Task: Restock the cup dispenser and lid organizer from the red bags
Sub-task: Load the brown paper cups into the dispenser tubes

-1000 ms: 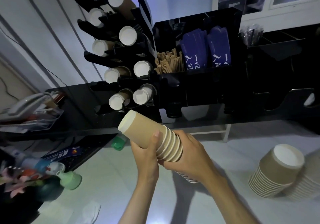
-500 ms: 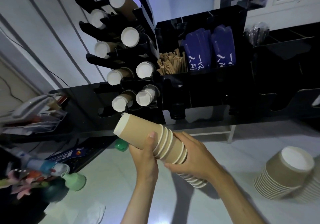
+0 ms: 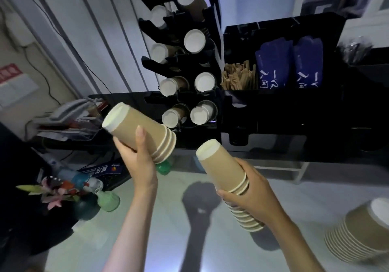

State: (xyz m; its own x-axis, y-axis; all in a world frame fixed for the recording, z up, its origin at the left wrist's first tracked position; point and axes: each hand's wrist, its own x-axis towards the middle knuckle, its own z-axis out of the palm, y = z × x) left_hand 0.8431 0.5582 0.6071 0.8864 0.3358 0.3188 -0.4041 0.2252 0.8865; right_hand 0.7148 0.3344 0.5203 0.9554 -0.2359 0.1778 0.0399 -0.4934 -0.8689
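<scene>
My left hand (image 3: 134,156) grips a short stack of brown paper cups (image 3: 134,127), bottoms pointing up and left, just below the black cup dispenser (image 3: 189,76). My right hand (image 3: 252,193) holds a longer stack of brown cups (image 3: 223,166) lower and to the right, its base toward the dispenser. The dispenser's tilted slots show several white cup bottoms. No red bag is in view.
A black organizer (image 3: 280,107) right of the dispenser holds wooden stirrers (image 3: 240,78) and blue packets (image 3: 288,63). More stacked brown cups (image 3: 362,231) lie on the white counter at the right. A green bottle (image 3: 107,200), flowers and a clear tray (image 3: 69,128) sit at the left.
The single long stack has been pulled apart: my left hand lifted a few cups up and left, while my right hand keeps the remainder lower right.
</scene>
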